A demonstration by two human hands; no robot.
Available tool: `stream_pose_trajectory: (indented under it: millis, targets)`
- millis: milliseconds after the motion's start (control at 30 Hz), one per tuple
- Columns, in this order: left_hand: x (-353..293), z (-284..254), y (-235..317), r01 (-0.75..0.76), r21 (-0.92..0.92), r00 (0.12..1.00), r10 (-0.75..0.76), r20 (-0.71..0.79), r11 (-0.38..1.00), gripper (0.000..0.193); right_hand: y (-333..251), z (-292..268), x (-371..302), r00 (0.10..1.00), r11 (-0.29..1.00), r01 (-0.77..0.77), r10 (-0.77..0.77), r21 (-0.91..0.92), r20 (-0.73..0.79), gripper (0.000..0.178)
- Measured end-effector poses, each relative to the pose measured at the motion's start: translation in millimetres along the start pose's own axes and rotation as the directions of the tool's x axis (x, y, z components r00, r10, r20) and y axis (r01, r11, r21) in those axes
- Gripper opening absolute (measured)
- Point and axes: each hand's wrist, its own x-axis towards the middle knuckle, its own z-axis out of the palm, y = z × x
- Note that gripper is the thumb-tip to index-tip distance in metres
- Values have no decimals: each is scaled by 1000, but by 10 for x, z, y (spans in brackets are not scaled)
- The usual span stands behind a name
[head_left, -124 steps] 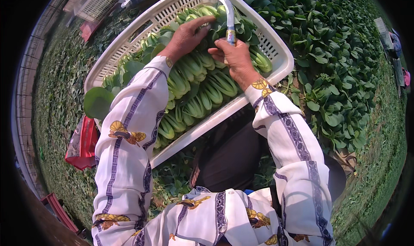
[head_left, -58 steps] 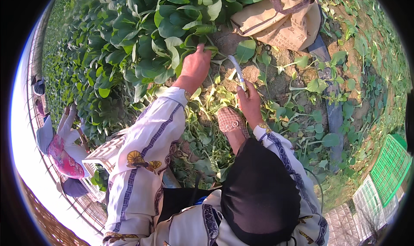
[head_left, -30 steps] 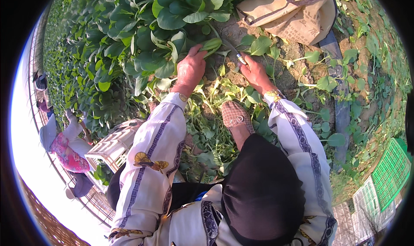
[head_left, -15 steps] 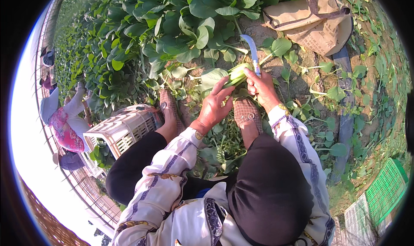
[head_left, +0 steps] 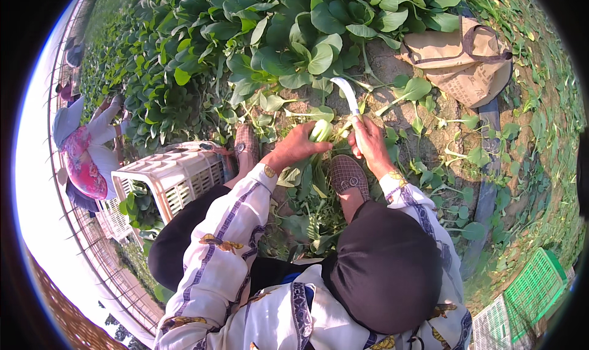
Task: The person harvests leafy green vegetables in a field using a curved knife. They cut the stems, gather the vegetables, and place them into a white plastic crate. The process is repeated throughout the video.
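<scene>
My left hand (head_left: 296,146) is wrapped round a bok choy (head_left: 321,131), whose pale green stalk base points toward my right hand. Its leaves hang down on the left, partly hidden by the hand. In my right hand (head_left: 370,142) is a sickle (head_left: 347,96) with a curved, bright blade that points up and away to the left. Most of its handle is hidden in my fingers. Both hands are above the ground, in front of my shoes, with a small gap between them. Loose leaves (head_left: 308,193) lie on the soil beneath.
Dense growing bok choy (head_left: 294,49) stands ahead and to the left. A white plastic crate (head_left: 169,178) holding greens is at my left, near another person (head_left: 84,157). A tan bag (head_left: 463,61) lies at the far right. Green (head_left: 535,288) and white crates (head_left: 492,322) stand at the lower right.
The bok choy has been turned, its stalk base now toward the right hand. My hands have moved slightly apart, and the sickle blade has swung to the left. The view has shifted a little.
</scene>
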Motion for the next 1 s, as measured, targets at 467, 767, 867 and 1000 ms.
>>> stream_pose_trajectory:
  millis: [467,767,867,1000]
  targets:
    - [766,-739,56,79,856,952,215,-217,511,39,362,250,857,910,830,339,-408,-443,-69,45]
    - [680,-758,-78,6,821,924,312,-223,570,53,94,490,974,931,775,286,-364,-563,-28,37]
    - [650,-783,-129,-4,818,913,336,-232,576,59,148,505,1015,932,803,299,-363,-515,-26,36]
    - [645,-806,-129,6,809,917,320,-239,588,64,188,474,1104,947,856,287,-322,-431,-9,35]
